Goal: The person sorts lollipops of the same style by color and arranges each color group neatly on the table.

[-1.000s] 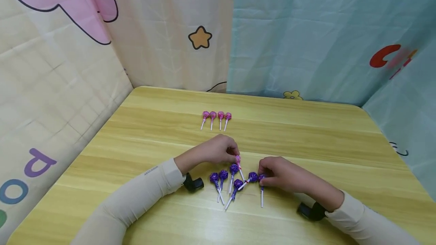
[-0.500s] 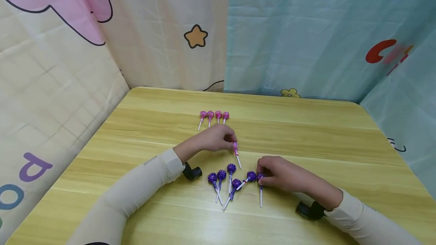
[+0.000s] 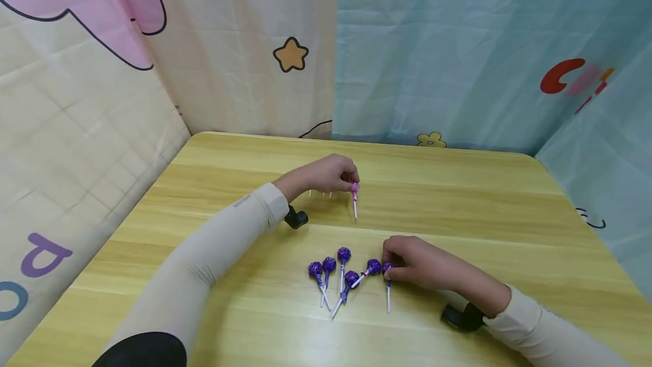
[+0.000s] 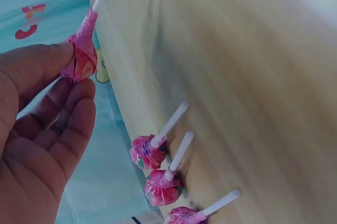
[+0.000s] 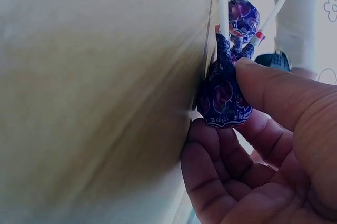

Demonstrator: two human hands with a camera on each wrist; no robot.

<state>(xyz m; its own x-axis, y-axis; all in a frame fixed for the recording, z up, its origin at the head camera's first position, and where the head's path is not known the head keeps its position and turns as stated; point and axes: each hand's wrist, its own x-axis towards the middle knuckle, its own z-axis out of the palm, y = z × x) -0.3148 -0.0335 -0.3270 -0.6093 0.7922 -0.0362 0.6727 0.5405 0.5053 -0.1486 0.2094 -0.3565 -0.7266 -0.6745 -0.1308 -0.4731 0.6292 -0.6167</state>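
Near the back of the table, my left hand (image 3: 333,173) pinches a pink lollipop (image 4: 81,60) by its wrapped head, between thumb and fingertips. Its white stick points toward the front in the head view. Other pink lollipops (image 4: 163,187) lie beside that hand; in the head view the hand covers all but their stick ends. My right hand (image 3: 425,262) holds a purple lollipop (image 5: 224,95) by its head, low against the tabletop. Left of it lie several loose purple lollipops (image 3: 351,279), some with sticks crossing.
The wood-grain table (image 3: 458,197) reaches back to a patterned curtain (image 3: 433,44). Another curtain (image 3: 76,118) stands along the left side. A black wrist camera (image 3: 463,317) sits under the right wrist, and one (image 3: 296,218) under the left.
My left hand has carried the pink lollipop from among the purple ones toward the back, beside the pink row. The right hand stays on its purple lollipop.
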